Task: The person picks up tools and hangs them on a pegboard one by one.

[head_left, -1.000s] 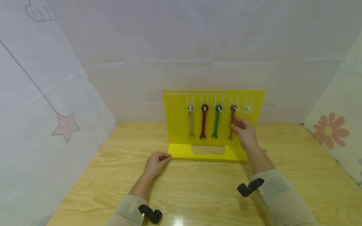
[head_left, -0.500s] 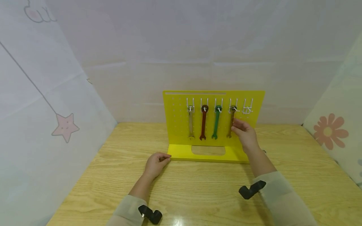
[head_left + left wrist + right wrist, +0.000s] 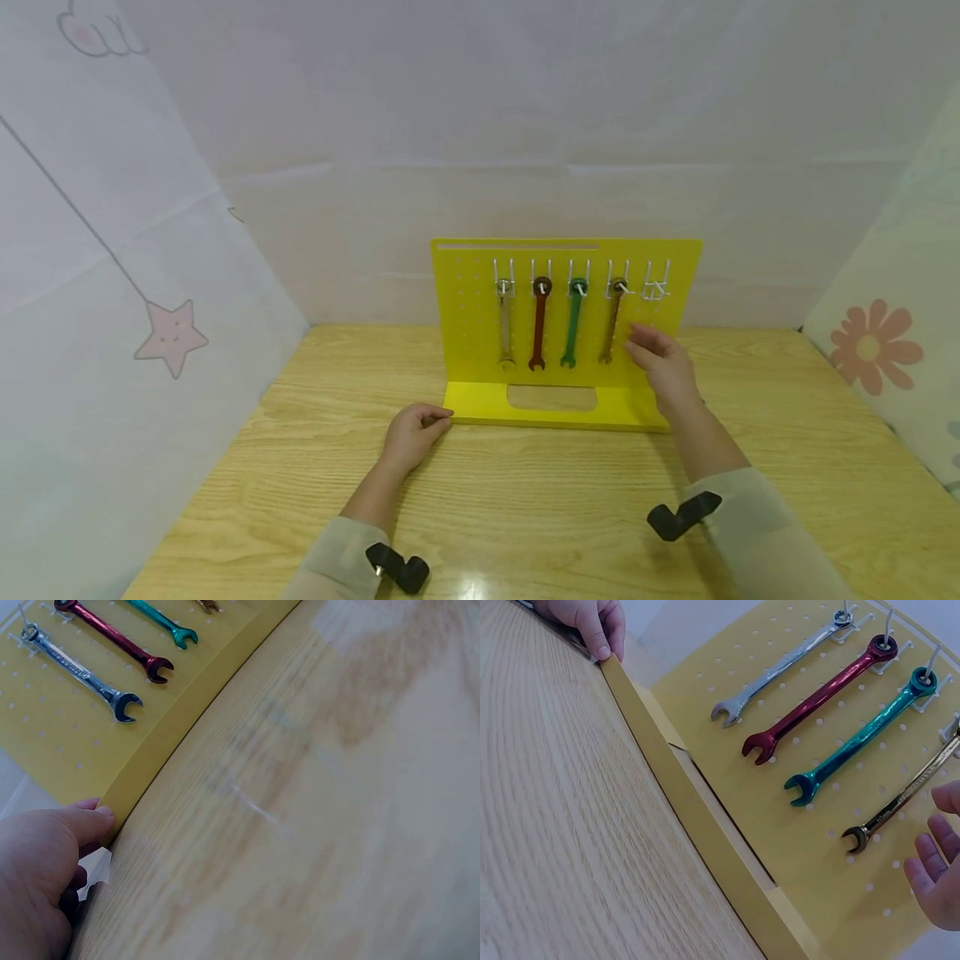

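Note:
A gold combination wrench (image 3: pixel 611 332) hangs by its ring end from a hook on the yellow pegboard stand (image 3: pixel 480 400). Just right of it, my right hand (image 3: pixel 663 367) is apart from the wrench, fingers spread with nothing between them in the right wrist view. Silver (image 3: pixel 780 669), red (image 3: pixel 817 699) and green (image 3: pixel 862 739) wrenches hang in a row to the left of the gold one, open ends down. At the stand's front left corner, my left hand (image 3: pixel 45 862) pinches the base edge between thumb and fingers.
A bare white hook (image 3: pixel 657 287) sits at the right end of the row. The stand rests on a wood-grain table (image 3: pixel 525 500). Pale cloth walls (image 3: pixel 480 125) rise behind and beside the table.
My right hand has let go of the gold wrench and drawn back to the right. That wrench now hangs from its hook on its own. My left hand stays in place.

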`<state>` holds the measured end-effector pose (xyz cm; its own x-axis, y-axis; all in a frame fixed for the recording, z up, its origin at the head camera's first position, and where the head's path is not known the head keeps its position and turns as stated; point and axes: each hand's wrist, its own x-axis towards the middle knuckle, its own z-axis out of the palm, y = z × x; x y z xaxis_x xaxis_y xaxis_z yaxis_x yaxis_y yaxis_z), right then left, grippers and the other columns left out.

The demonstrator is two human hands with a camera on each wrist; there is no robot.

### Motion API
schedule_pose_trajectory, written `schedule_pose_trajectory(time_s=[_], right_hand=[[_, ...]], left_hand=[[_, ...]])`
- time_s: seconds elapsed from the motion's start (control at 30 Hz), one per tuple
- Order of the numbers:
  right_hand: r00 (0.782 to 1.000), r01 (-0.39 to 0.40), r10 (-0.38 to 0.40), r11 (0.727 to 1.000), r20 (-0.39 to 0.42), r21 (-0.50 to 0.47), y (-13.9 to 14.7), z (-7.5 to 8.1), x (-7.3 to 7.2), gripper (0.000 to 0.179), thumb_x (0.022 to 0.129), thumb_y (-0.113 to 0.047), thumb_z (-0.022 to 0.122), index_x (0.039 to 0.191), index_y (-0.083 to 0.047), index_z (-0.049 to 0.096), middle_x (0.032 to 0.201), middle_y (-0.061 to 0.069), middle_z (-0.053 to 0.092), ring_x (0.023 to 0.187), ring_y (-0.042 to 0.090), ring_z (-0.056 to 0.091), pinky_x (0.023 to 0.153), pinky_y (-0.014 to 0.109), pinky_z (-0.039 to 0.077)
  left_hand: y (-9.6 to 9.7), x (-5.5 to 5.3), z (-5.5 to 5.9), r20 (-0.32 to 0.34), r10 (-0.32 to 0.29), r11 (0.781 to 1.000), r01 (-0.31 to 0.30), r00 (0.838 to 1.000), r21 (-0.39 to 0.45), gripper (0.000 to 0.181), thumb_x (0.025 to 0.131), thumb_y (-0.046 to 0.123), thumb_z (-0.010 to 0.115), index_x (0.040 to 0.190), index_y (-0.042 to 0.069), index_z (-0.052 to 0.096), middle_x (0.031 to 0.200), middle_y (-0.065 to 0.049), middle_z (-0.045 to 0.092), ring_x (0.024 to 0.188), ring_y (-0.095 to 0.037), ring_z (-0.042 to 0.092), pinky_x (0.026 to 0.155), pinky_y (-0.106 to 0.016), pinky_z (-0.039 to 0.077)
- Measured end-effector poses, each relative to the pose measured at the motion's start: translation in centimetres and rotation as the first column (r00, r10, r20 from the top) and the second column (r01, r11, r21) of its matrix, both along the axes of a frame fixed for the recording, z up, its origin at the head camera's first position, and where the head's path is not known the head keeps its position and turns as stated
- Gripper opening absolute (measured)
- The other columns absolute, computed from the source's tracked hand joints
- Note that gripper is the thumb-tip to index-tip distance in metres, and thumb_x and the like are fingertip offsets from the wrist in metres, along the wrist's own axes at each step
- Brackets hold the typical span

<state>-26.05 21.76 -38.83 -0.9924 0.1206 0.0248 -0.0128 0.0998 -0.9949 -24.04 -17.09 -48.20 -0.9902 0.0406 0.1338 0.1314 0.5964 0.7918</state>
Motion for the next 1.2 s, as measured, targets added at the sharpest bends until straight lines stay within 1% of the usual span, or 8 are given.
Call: schedule_pose_trajectory(time_s=[0.1, 0.3, 0.43, 0.57, 0.83, 1.03, 1.13, 1.2], right_hand=[[1.000, 0.000, 0.000, 1.000, -0.001, -0.015, 0.4, -0.1, 0.3, 0.053, 0.099, -0.021, 0.059, 0.146, -0.002, 0.042, 0.116, -0.016, 0.053, 0.105, -0.006, 0.050, 0.088, 0.006, 0.045], [1.000, -0.004, 0.005, 0.999, 0.015, -0.047, 1.2, -0.2, 1.1, 0.056, 0.098, -0.021, 0.061, 0.147, -0.004, 0.041, 0.118, -0.014, 0.054, 0.104, -0.005, 0.051, 0.087, 0.006, 0.045], [0.999, -0.016, 0.016, 1.000, 0.031, 0.010, 1.8, -0.2, 1.8, 0.058, 0.098, -0.026, 0.060, 0.148, -0.005, 0.040, 0.122, -0.011, 0.053, 0.103, -0.006, 0.052, 0.086, 0.006, 0.045], [1.000, -0.009, 0.008, 0.996, 0.015, 0.087, 2.5, -0.4, 2.4, 0.058, 0.099, -0.029, 0.058, 0.148, -0.003, 0.039, 0.121, -0.012, 0.054, 0.099, -0.009, 0.053, 0.085, 0.005, 0.045], [1.000, 0.003, -0.005, 0.994, 0.020, 0.105, 4.3, -1.2, 3.3, 0.061, 0.099, -0.031, 0.058, 0.148, -0.002, 0.038, 0.118, -0.014, 0.054, 0.097, -0.009, 0.054, 0.084, 0.007, 0.047], [0.998, 0.021, -0.027, 0.992, 0.049, 0.123, 5.8, -1.9, 4.3, 0.059, 0.099, -0.036, 0.058, 0.148, -0.008, 0.041, 0.115, -0.020, 0.051, 0.099, -0.009, 0.053, 0.084, 0.008, 0.048], [0.997, 0.032, -0.040, 0.992, 0.060, 0.121, 6.5, -2.4, 4.8, 0.054, 0.098, -0.036, 0.058, 0.146, -0.013, 0.044, 0.114, -0.021, 0.051, 0.098, -0.009, 0.054, 0.083, 0.008, 0.049], [0.998, 0.031, -0.038, 0.992, 0.059, 0.125, 6.9, -2.7, 5.1, 0.053, 0.098, -0.036, 0.058, 0.145, -0.014, 0.045, 0.113, -0.022, 0.051, 0.098, -0.009, 0.054, 0.083, 0.008, 0.049]], left_hand=[[0.0, 0.0, 0.0, 0.006, 0.002, 1.000, -0.002, 1.000, 0.002, 0.012, 0.090, 0.015, 0.071, 0.100, 0.012, 0.077, 0.106, -0.006, 0.070, 0.101, -0.025, 0.063, 0.090, -0.044, 0.051], [-0.2, -0.1, -0.1, -0.021, -0.005, 1.000, 0.004, 1.000, -0.024, 0.012, 0.091, 0.016, 0.070, 0.100, 0.011, 0.077, 0.104, -0.006, 0.070, 0.098, -0.024, 0.064, 0.086, -0.042, 0.052], [-0.2, 0.0, 0.0, -0.016, -0.006, 1.000, 0.006, 1.000, -0.019, 0.012, 0.091, 0.015, 0.070, 0.100, 0.011, 0.077, 0.104, -0.006, 0.070, 0.098, -0.023, 0.063, 0.085, -0.041, 0.052], [-0.1, 0.0, 0.1, 0.002, 0.000, 1.000, 0.000, 1.000, -0.006, 0.013, 0.090, 0.016, 0.071, 0.100, 0.012, 0.077, 0.105, -0.005, 0.071, 0.098, -0.022, 0.063, 0.086, -0.040, 0.052], [-0.1, -0.2, 0.0, 0.010, 0.007, 1.000, -0.007, 1.000, 0.006, 0.013, 0.090, 0.017, 0.071, 0.101, 0.011, 0.077, 0.105, -0.005, 0.071, 0.098, -0.022, 0.063, 0.087, -0.041, 0.051], [-0.1, -0.1, -0.1, 0.008, 0.004, 1.000, -0.004, 1.000, 0.001, 0.013, 0.090, 0.016, 0.071, 0.101, 0.011, 0.077, 0.106, -0.006, 0.071, 0.100, -0.024, 0.063, 0.088, -0.042, 0.051], [-0.1, 0.0, 0.0, -0.010, -0.005, 1.000, 0.005, 1.000, 0.006, 0.013, 0.090, 0.017, 0.071, 0.100, 0.011, 0.077, 0.105, -0.006, 0.071, 0.099, -0.024, 0.063, 0.087, -0.041, 0.052], [-0.2, 0.1, -0.1, -0.052, -0.019, 1.000, 0.019, 0.998, -0.006, 0.014, 0.091, 0.019, 0.070, 0.100, 0.010, 0.077, 0.102, -0.006, 0.071, 0.095, -0.023, 0.063, 0.083, -0.039, 0.052]])
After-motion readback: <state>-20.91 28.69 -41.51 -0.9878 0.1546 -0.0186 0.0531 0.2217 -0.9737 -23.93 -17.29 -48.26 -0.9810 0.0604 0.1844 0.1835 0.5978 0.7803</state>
